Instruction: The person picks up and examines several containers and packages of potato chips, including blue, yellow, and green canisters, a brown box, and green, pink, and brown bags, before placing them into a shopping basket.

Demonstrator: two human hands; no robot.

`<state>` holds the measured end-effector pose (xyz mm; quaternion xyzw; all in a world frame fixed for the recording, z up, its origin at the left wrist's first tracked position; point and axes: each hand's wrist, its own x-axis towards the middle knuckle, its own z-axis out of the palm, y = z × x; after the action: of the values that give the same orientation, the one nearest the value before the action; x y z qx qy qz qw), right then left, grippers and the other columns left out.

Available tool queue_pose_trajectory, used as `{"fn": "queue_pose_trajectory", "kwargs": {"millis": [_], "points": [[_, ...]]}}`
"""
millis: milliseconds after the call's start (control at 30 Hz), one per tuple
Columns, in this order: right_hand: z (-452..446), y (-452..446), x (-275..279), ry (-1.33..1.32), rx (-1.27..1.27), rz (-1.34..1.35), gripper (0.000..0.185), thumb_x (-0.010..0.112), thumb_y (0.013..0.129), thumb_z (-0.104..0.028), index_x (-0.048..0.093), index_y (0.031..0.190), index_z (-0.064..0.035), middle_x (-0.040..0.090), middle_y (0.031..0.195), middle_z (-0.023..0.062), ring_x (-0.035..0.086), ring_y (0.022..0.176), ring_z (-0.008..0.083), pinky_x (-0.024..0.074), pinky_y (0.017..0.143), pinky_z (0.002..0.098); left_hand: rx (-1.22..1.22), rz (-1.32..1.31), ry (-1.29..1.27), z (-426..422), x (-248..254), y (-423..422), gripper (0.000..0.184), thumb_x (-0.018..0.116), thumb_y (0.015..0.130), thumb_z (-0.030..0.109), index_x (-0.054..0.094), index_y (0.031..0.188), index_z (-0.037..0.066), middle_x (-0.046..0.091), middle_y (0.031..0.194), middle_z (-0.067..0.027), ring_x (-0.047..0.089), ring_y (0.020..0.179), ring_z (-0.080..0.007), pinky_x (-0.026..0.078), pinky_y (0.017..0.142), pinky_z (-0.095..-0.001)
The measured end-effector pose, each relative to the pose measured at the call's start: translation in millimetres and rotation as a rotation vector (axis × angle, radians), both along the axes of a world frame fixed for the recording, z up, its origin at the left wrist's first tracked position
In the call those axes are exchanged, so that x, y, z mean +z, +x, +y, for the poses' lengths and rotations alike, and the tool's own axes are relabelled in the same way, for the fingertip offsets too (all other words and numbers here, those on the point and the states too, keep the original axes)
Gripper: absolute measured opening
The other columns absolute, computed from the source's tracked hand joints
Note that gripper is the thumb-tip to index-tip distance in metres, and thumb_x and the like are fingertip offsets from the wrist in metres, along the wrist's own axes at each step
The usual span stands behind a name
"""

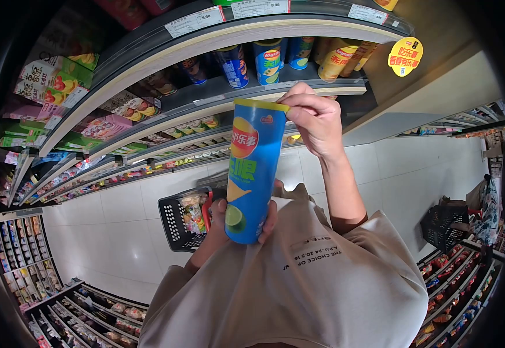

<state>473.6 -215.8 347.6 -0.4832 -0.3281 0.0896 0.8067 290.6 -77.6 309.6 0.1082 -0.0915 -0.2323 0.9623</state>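
A blue canister of Lay's potato chips point(254, 168) with a yellow-green rim and a lime picture stands nearly upright in front of my chest. My left hand point(220, 217) is wrapped round its lower end, with fingers showing on both sides. At the top, my right hand point(316, 113) pinches the rim's right edge between thumb and fingers. Behind the canister, on the shelf, stand a similar blue-green chip canister point(268, 62), a dark blue one point(231, 66) and a yellow one point(338, 60).
A black shopping basket point(174, 223) with red handles and packaged goods in it is beside my left forearm. Snack boxes point(52, 81) fill shelves at left. Another black basket point(445, 225) is at right, near a partly visible person point(489, 211). Pale floor tiles point(110, 246) lie below.
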Motion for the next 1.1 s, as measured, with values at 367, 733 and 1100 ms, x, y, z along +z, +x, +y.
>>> {"fn": "queue_pose_trajectory", "kwargs": {"millis": [367,733,1100], "points": [[7,-13,7,-0.157,-0.213,-0.109,0.026,0.063,0.077,0.011,0.066,0.102,0.0075,0.062,0.098,0.0114,0.06,0.08,0.0136,0.0498,0.068,0.0222,0.098,-0.019,-0.107,-3,-7,1,0.101,0.05,0.077,0.071,0.021,0.137,-0.005,0.054,0.075,-0.0196,0.057,0.05,-0.0232,0.045,0.042,-0.028],[11,-7,1,-0.286,-0.578,-0.552,0.014,0.065,0.076,0.007,0.067,0.089,0.0035,0.066,0.083,0.0102,0.063,0.073,0.0177,0.0477,0.064,0.0239,0.111,0.046,-0.072,-1,-4,0,0.1,0.048,0.077,0.073,0.024,0.136,-0.005,0.053,0.073,-0.0188,0.056,0.048,-0.0221,0.043,0.04,-0.0259],[-6,28,-68,-0.084,0.158,0.357,0.013,0.065,0.083,0.0,0.066,0.095,0.0041,0.063,0.089,0.0042,0.057,0.078,0.0099,0.0459,0.069,0.0221,0.133,0.181,0.109,12,-15,4,0.09,0.043,0.083,0.067,0.028,0.136,-0.004,0.053,0.072,-0.0188,0.052,0.047,-0.0225,0.038,0.035,-0.0273]]}}
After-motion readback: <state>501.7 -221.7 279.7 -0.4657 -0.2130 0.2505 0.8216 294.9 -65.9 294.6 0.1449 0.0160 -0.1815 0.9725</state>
